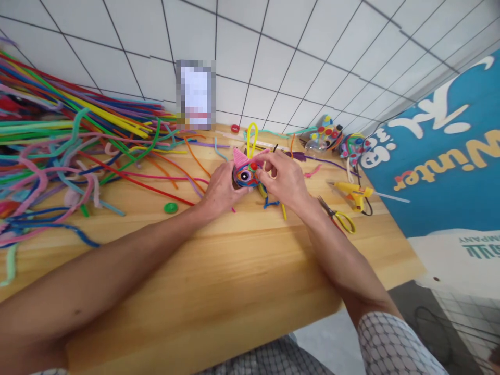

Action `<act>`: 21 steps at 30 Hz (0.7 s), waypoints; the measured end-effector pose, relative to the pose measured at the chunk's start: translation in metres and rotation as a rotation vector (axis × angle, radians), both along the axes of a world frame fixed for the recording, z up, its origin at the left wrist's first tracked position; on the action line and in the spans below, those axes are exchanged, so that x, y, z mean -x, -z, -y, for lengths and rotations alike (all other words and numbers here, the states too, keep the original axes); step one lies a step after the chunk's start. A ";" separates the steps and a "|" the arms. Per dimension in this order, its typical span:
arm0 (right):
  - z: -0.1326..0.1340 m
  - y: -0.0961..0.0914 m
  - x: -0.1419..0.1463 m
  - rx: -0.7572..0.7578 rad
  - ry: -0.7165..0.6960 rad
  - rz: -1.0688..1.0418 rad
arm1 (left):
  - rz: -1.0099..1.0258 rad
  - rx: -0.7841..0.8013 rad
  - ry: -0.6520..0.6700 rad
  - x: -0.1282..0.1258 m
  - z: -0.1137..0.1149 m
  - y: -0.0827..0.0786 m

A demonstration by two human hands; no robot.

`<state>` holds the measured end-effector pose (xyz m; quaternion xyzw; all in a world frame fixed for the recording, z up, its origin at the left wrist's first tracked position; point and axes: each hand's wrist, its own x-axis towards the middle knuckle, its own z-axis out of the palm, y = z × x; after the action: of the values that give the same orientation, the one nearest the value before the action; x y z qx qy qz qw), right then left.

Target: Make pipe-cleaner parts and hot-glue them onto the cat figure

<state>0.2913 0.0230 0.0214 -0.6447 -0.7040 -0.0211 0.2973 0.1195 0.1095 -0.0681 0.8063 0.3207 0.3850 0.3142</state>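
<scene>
A small ball-shaped craft figure (244, 178) is held above the table, covered in coloured pieces, with pink ears, a black-and-white eye and a red button (253, 166). From its top rises a yellow pipe-cleaner loop (252, 139). My left hand (219, 191) is closed around the figure's left side and underside. On the other side, my right hand (288, 179) has its thumb and fingers pinched together against the figure, just beside the red button. What lies between those fingertips is hidden. Blue and yellow pipe-cleaner pieces (271, 203) show below the right hand.
Many coloured pipe cleaners (78, 151) spread over the table's left side. A green cap (171, 208) lies left of my hands. To the right are scissors (344, 221), a yellow glue gun (353, 195) and decorated figures (328, 133). A blurred-out screen (195, 94) stands against the tiled wall.
</scene>
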 end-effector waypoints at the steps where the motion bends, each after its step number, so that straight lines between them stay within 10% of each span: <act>1: -0.002 0.001 0.002 0.008 0.008 0.013 | 0.001 0.005 0.004 0.000 0.000 0.000; 21: -0.012 0.000 0.006 0.033 0.047 -0.003 | -0.021 0.027 0.013 0.001 0.001 -0.004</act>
<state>0.2853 0.0348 0.0217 -0.6661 -0.6883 -0.0156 0.2868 0.1180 0.1090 -0.0643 0.8080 0.3242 0.3699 0.3242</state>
